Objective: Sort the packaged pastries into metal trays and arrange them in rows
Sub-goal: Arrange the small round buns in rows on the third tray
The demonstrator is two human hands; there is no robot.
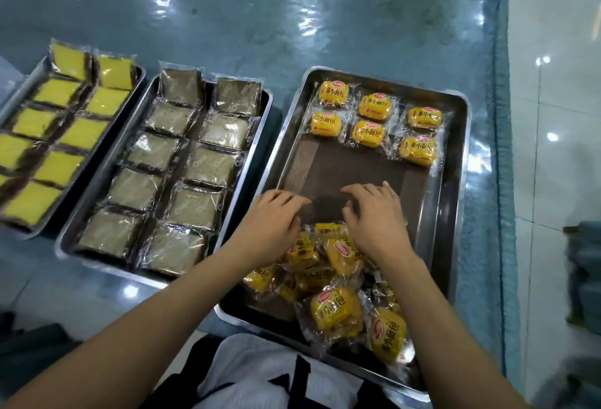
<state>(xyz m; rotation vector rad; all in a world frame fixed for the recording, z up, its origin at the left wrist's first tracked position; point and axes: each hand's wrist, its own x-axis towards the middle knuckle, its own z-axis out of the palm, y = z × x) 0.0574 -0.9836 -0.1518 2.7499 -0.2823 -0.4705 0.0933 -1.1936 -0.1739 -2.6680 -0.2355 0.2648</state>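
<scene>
Far to the left of our fingers sits a tray (136, 75) of yellow cake slices (55, 93) in two rows, and nearer, just left of our left hand, a second tray (265, 99) of pale grey-brown slices (153, 151), also in two full rows. Both look finished.

Our left hand (273, 223) hovers at the near-left part of the third tray (455, 161), fingers bent downward and loosely spread; we judge they grip nothing, though their tips are partly hidden. Our right hand (374, 213) is beside it, fingers curled down onto the dark mat (341, 161), apparently at the top edge of the loose pile of yellow buns (328, 265) that lies under and behind both wrists. Whether those fingers already pinch a wrapper, we cannot tell.

Beyond our fingertips, across bare mat, six buns (374, 119) stand in two rows at the far end.

The risk from here: the wrappers are slick and heaped, so dragging one may pull its neighbours along or over the near rim. Reaching forward could also nudge the placed rows crooked.
</scene>
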